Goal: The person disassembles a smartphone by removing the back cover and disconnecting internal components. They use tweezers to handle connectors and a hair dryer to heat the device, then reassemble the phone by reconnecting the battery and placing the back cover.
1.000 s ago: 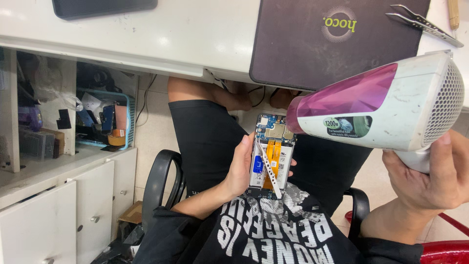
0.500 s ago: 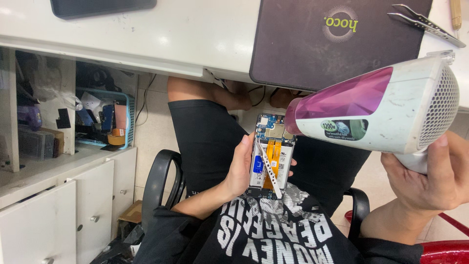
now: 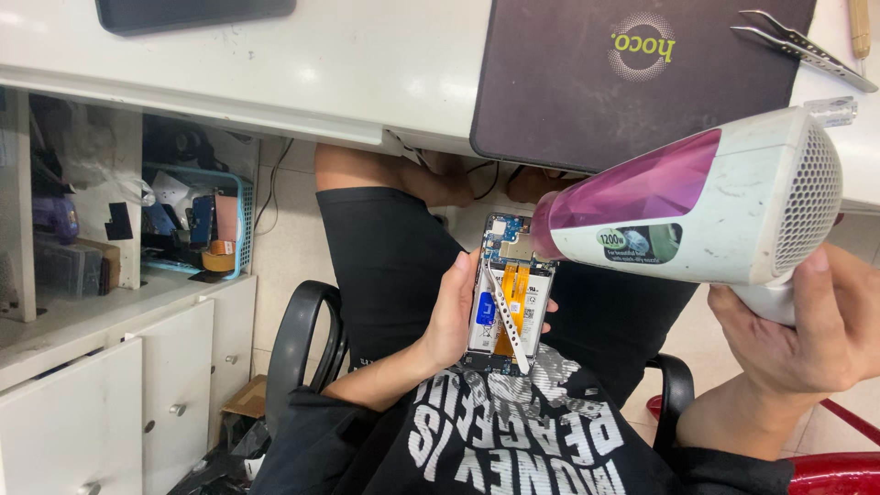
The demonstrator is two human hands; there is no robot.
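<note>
My left hand [image 3: 451, 316] holds an opened phone [image 3: 507, 298] over my lap, back cover off, so its battery, orange flex cables and blue board show. A thin metal pry tool [image 3: 506, 316] lies slanted across the phone under my thumb. My right hand [image 3: 811, 330] grips the handle of a white and magenta hair dryer [image 3: 697, 206]. Its nozzle points left at the top end of the phone, almost touching it.
A white desk [image 3: 321, 69] runs across the top, with a dark mat [image 3: 596, 82], tweezers [image 3: 797, 46] and a dark tablet [image 3: 192, 11] on it. White cabinets [image 3: 101, 394] and a blue basket of parts [image 3: 197, 225] stand left. Black chair arms [image 3: 298, 348] flank my lap.
The hair dryer has shifted slightly down and left, closer to the phone's top end. The left hand and phone stay where they were.
</note>
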